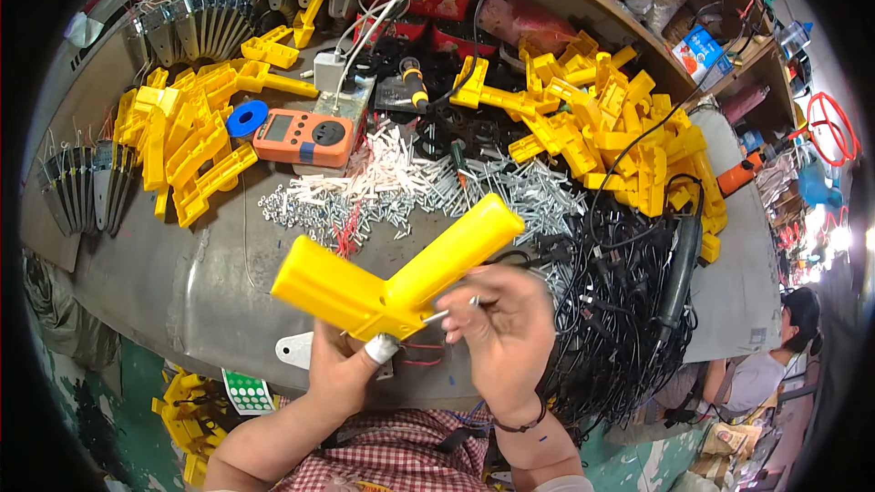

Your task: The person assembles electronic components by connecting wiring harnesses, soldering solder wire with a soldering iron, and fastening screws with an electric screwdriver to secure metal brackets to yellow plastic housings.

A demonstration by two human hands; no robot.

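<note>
A yellow V-shaped plastic housing (pixel 401 284) is held up in front of me. My left hand (pixel 339 366) is closed around its lower part, with a pale wrap on the thumb. Beside that hand a flat metal plate (pixel 292 347) with a hole sticks out, and red wires (pixel 421 355) show below the housing. In a fingertip pinch, my right hand (pixel 510 333) has a long metal screw (pixel 439 316), its end close to the housing near the joint. Whether the screw has entered a hole I cannot tell. The right fingers are slightly blurred.
Loose screws (pixel 510 191), small nuts (pixel 301 205) and white sleeves (pixel 387 164) lie beyond my hands. Yellow housings pile up at left (pixel 196 128) and right (pixel 611 118). An orange multimeter (pixel 296 137) and a bundle of black cables (pixel 611 337) flank the work area. A person (pixel 761 378) sits at far right.
</note>
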